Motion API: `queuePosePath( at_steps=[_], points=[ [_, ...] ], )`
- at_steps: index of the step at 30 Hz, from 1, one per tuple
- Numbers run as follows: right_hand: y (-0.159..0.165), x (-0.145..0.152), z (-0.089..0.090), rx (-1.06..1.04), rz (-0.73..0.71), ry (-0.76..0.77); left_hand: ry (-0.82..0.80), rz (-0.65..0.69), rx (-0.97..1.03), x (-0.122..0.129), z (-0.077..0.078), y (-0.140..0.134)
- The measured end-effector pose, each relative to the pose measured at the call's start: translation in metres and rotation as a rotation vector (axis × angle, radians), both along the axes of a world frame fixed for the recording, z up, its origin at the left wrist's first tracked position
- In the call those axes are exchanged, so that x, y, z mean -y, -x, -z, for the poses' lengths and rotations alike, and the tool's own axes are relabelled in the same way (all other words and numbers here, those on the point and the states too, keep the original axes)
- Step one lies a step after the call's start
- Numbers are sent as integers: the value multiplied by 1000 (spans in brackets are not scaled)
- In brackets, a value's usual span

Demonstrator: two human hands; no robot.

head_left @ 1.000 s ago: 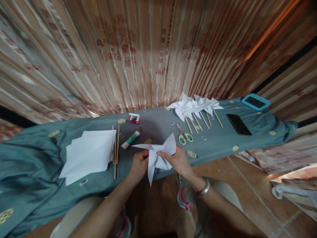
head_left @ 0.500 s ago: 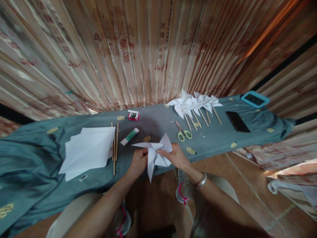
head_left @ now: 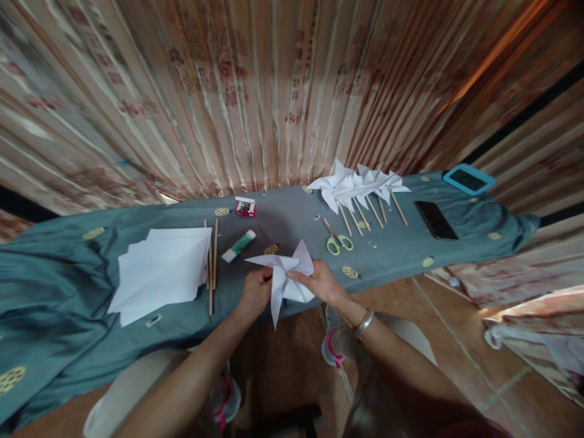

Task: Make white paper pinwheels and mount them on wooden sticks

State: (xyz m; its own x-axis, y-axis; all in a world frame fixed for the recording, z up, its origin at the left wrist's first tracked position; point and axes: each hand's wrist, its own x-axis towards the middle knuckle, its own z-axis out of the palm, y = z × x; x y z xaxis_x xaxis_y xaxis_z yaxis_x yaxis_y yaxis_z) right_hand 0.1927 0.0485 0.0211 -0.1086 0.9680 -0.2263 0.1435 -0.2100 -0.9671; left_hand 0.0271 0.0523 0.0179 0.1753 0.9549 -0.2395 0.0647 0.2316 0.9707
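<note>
A white paper pinwheel [head_left: 294, 288] with pointed, folded blades is held between my two hands over the table's near edge. My left hand [head_left: 255, 292] pinches its left side, fingers closed. From the right, my right hand [head_left: 323, 281] grips it with the thumb pressed near its centre; the fingers behind the paper are hidden. Just beyond lies a green and white glue stick [head_left: 239, 246]. Scissors [head_left: 338, 238] with yellow-green handles rest to the right of the pinwheel.
White paper sheets [head_left: 159, 274] lie at the left beside several wooden sticks [head_left: 215, 252]. A small red box [head_left: 246, 207] stands at the back. Several finished-looking pinwheels on sticks [head_left: 351, 185] lie back right, near a dark phone [head_left: 435, 220] and a blue-framed device [head_left: 469, 179].
Both hands stay on the pinwheel, which has turned and shifted slightly. The upper blade now looks more folded toward the centre. The view has moved a little.
</note>
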Motion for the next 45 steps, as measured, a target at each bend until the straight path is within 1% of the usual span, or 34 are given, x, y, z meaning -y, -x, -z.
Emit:
queuePosePath(
  at_steps=[4, 11, 18, 22, 30, 39, 45],
  points=[
    [0, 1, 3, -4, -3, -4, -5, -2, -9, 0, -1, 0],
    [2, -1, 6, -29, 6, -32, -11, 0, -17, -1, 2, 1],
    [-2, -8, 0, -75, -36, -27, -1, 56, -1, -4, -8, 3],
    [-4, -12, -1, -87, -52, -31, 9, 89, 3, -5, -10, 6],
    [1, -17, 1, -145, -66, -9, 9, 89, -17, -1, -8, 10],
    [3, -15, -4, -198, -56, 72, 32, 56, -19, 0, 0, 11],
    [2, -15, -4, -173, -54, 47, 35, 68, -36, -1, -8, 9]
  ],
)
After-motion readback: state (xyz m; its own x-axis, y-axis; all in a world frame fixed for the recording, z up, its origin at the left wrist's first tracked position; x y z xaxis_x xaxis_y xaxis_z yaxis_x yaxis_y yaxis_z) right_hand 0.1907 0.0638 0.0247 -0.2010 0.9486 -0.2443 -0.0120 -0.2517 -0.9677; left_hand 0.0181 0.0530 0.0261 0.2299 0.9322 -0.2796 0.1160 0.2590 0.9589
